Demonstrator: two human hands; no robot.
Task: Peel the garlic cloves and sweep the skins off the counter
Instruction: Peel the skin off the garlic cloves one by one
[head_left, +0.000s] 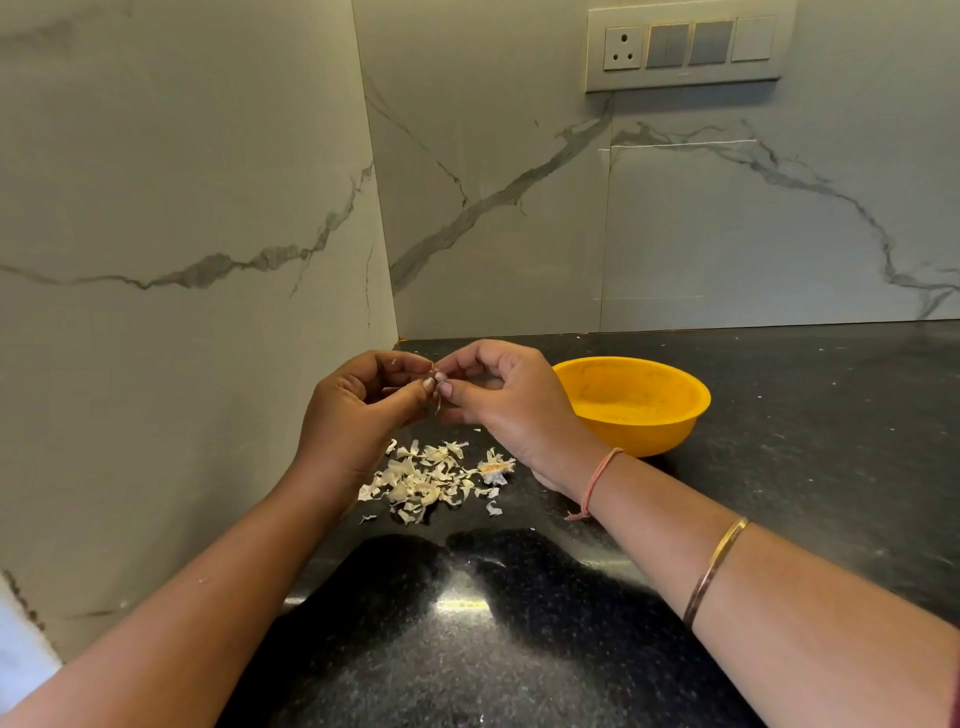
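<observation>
My left hand (358, 410) and my right hand (504, 400) meet above the black counter (779, 467), fingertips together. Between them they pinch a small garlic clove (438, 382), mostly hidden by the fingers, with a thin strip of skin hanging below it. Directly beneath the hands lies a pile of pale garlic skins (431, 480) with the dried root end of the bulb (496, 469) at its right side. A yellow bowl (639, 402) stands just right of my right hand; its contents cannot be made out.
Marble walls close off the corner on the left (182, 260) and at the back (675, 234). A socket and switch panel (685, 44) sits high on the back wall. Small specks of skin dot the counter to the right of the bowl.
</observation>
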